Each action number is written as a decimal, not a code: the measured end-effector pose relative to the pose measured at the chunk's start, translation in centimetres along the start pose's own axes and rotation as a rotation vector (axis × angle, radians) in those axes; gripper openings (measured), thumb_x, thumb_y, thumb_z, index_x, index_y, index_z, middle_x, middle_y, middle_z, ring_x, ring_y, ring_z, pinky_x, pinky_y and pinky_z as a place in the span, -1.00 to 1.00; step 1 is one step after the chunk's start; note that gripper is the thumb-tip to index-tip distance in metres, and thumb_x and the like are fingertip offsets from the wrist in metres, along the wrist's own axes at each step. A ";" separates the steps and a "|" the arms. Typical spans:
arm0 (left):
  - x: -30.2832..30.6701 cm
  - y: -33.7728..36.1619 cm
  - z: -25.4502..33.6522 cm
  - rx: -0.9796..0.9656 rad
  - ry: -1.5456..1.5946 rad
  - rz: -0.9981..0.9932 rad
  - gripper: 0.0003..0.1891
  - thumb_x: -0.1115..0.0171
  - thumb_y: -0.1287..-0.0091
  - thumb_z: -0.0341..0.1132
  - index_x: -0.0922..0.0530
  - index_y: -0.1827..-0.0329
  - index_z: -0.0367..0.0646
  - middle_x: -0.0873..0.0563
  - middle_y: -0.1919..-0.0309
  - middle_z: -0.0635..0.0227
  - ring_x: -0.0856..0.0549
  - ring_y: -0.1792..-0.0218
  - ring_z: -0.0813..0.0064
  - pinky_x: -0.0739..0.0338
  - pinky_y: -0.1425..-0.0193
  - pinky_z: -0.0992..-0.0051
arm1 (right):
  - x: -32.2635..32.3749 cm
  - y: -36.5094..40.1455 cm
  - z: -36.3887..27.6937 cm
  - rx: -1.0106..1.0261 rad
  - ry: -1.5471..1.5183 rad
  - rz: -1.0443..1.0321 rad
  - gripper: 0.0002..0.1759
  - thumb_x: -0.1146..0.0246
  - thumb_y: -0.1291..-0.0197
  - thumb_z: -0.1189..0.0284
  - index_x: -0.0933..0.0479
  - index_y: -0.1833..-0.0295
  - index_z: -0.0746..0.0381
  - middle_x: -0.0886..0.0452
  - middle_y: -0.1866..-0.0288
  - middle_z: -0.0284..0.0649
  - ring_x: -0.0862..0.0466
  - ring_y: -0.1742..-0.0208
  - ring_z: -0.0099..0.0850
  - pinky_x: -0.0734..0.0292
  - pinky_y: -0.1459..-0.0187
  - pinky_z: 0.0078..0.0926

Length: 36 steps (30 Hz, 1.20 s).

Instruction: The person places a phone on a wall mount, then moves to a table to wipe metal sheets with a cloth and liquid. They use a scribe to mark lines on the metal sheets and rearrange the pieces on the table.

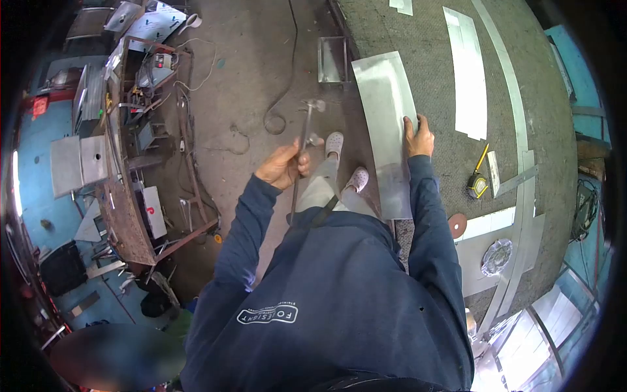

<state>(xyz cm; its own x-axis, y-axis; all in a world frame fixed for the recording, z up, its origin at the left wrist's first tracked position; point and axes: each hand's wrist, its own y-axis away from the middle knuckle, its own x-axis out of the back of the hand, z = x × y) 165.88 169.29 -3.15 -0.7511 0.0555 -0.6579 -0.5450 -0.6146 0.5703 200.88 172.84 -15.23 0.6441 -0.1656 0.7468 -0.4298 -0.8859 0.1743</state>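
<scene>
My left hand (284,167) is closed around a thin metal bar clamp (304,130), which stands out over the floor in front of me. My right hand (420,136) grips the right edge of a long grey metal sheet (385,124), thumb on its upper face and fingers at the edge. The sheet lies along the near edge of the work table, partly over that edge. A small metal fitting shows just beside the left fingertips.
On the work table (431,52) lie a white strip (467,78), a yellow tape measure (477,185), a metal square (516,181), a brown disc (457,226) and long metal strips. A rusty frame bench (130,215) stands left. A cable (287,91) crosses the floor.
</scene>
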 end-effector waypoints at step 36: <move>3.2 -23.9 10.1 -0.824 -1.610 0.311 -0.71 -0.40 -0.28 -0.19 -0.75 -0.02 -0.09 -0.73 0.41 0.10 -0.71 0.46 0.23 -0.56 0.32 0.32 | -0.4 1.3 2.2 0.450 0.446 -0.008 -0.20 -0.24 -0.26 0.02 -0.21 -0.57 -0.03 -0.11 -0.64 -0.28 -0.02 -0.66 -0.21 0.07 -0.59 -0.03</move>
<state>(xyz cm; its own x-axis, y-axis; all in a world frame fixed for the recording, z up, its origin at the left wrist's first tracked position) 172.77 192.12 -13.90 -0.6348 0.1844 0.7503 -0.4055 -0.9061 -0.1204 201.50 170.80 -16.75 0.2786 -0.0477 0.9592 -0.0551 -0.9979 -0.0336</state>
